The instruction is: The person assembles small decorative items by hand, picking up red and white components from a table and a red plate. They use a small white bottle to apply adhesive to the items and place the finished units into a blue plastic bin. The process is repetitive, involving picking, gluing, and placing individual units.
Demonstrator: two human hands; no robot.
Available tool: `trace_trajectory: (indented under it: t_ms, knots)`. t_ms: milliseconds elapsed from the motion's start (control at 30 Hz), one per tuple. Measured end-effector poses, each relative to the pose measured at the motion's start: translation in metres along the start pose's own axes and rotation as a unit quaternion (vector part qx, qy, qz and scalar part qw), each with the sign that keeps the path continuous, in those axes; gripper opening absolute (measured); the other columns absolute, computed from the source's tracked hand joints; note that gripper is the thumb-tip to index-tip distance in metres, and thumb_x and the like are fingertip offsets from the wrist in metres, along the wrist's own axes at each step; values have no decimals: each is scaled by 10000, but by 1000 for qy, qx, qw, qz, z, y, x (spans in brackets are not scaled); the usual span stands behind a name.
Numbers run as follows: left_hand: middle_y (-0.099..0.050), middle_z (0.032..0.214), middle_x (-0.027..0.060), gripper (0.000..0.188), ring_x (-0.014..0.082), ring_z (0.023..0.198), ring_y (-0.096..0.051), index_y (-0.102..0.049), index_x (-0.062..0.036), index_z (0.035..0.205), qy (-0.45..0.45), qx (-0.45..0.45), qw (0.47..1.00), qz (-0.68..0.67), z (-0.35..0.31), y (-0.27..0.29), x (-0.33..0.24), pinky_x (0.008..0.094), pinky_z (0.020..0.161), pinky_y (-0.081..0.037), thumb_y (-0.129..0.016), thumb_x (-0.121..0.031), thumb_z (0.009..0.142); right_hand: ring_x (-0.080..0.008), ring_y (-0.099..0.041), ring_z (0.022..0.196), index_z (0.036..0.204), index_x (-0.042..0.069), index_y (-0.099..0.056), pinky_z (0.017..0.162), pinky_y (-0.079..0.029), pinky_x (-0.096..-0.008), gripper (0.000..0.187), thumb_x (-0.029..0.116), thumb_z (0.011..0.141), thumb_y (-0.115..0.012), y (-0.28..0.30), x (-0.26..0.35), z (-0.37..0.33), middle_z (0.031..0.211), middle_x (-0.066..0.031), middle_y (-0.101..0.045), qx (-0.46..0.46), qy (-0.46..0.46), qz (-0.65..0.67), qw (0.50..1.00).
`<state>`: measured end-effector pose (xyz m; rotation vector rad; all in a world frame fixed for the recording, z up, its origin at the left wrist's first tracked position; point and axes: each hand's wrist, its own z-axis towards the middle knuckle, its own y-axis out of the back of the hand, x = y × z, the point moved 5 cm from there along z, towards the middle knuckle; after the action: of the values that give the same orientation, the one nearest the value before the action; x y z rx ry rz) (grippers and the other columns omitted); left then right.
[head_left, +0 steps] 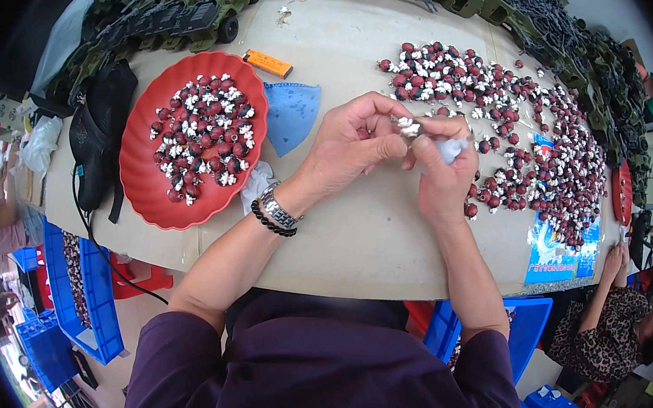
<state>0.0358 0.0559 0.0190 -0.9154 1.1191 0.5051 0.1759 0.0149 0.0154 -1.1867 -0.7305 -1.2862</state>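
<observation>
Both hands meet over the middle of the table. My left hand [348,144] is closed, its thumb and forefinger at a small white-and-dark figure part [409,127]; something reddish shows inside its curled fingers. My right hand [444,174] is closed on a wad of white cloth [451,149], its fingertips also touching that part. To the left, a red scalloped dish [137,170] holds many similar round dark-red and white parts. A large spread of the same parts [487,85] lies on the table to the right.
An orange box [268,64] and a blue cloth piece [291,114] lie beside the dish, with a black bag [103,130] to its left. Green toy vehicles [186,18] line the far edge. Blue crates [82,295] stand below; another person [605,327] sits at right.
</observation>
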Motion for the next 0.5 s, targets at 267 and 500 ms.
trace_trajectory:
  t_ms: [267,500]
  knots:
    - [-545,654,-45,326,36,680,-583,-581,3,1072,4,-30,998,63,-1,-2,-8,230,749,-485,-736,-49,789,-108,-461,520,1018,29,-517,445,-382,-233,172,165,926,-567,-12,-17,-6,731,-16,-494,-50,-304,316,897]
    - [-487,643,-81,319,-3,557,-419,-600,-45,1096,-35,-29,994,99,-1,-5,-6,179,491,-302,-677,-19,788,-119,-440,496,1000,9,-495,407,-362,-236,183,128,896,-586,-13,-23,-7,709,-25,-450,-38,-343,425,837]
